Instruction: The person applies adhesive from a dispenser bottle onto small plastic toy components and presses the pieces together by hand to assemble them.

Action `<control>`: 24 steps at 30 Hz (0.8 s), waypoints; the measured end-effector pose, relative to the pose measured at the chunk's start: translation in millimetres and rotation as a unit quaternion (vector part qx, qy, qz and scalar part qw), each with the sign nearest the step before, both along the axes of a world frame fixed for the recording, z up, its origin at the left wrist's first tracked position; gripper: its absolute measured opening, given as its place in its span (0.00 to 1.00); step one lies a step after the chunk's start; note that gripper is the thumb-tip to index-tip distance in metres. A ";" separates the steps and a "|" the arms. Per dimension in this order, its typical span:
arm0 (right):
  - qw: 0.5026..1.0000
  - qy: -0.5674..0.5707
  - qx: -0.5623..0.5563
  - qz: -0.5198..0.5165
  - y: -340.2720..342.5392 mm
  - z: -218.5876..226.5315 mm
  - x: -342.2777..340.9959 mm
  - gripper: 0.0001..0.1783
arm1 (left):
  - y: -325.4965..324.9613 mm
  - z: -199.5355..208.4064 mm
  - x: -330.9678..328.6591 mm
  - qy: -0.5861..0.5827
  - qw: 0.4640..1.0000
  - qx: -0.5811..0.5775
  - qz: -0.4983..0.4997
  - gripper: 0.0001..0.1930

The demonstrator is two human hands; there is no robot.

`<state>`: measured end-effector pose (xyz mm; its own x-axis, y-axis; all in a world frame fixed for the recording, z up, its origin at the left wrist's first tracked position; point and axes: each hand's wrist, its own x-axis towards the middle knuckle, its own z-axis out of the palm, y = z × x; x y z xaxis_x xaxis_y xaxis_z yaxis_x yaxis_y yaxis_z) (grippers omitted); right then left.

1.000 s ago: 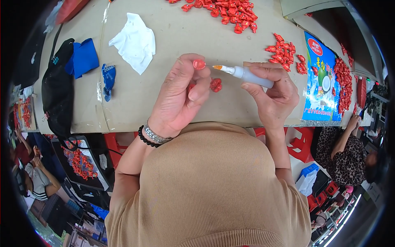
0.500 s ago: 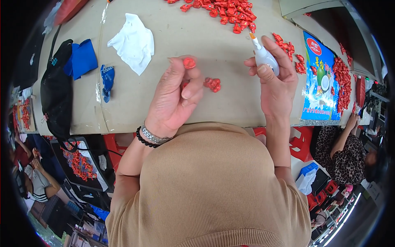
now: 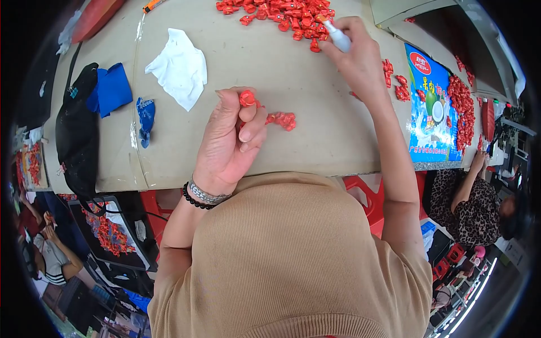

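My left hand (image 3: 232, 135) is closed around small red plastic pieces, with one red piece (image 3: 247, 98) pinched upright between thumb and forefinger. Beside its fingers a few more red pieces (image 3: 283, 120) rest on the table. My right hand (image 3: 356, 50) grips a small white squeeze bottle (image 3: 338, 39) with an orange tip. That hand reaches to the edge of a heap of red pieces (image 3: 298, 17) at the far side of the table. Its fingertips are close to the heap; whether they touch a piece I cannot tell.
A white cloth (image 3: 179, 70), blue cloth (image 3: 114, 87), blue wrapper (image 3: 145, 118) and black bag (image 3: 79, 129) lie to the left. An orange-handled tool (image 3: 151, 5) is at the far left. At right, more red pieces (image 3: 462, 107) lie by a blue printed sheet (image 3: 420, 121). Other people sit nearby.
My right hand has moved away from me with the bottle, over to the heap. The left hand has shifted slightly left and turned, showing more of the pinched red piece.
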<state>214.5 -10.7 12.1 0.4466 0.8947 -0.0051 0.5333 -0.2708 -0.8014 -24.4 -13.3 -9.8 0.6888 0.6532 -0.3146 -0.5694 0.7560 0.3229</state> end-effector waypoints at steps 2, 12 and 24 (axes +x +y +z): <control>0.962 -0.268 -0.002 0.059 5.0 3.8 -8.5 0.13 | 0.3 1.4 -0.1 -0.002 1.000 0.000 0.002 0.20; 0.937 -0.336 0.024 0.095 -13.9 -10.0 -17.0 0.12 | 6.2 -4.1 -4.5 -0.049 0.998 0.028 0.027 0.17; 0.970 -0.074 -0.025 0.230 -64.7 -1.8 -62.4 0.14 | 23.5 5.6 -19.0 -0.129 0.989 0.020 0.067 0.13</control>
<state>152.0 -75.4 10.2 -0.0015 0.9998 -0.0205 0.7147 -0.0133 -0.6994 -43.3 10.2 -4.2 0.6486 0.7528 -0.1125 -0.7314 0.6573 0.1816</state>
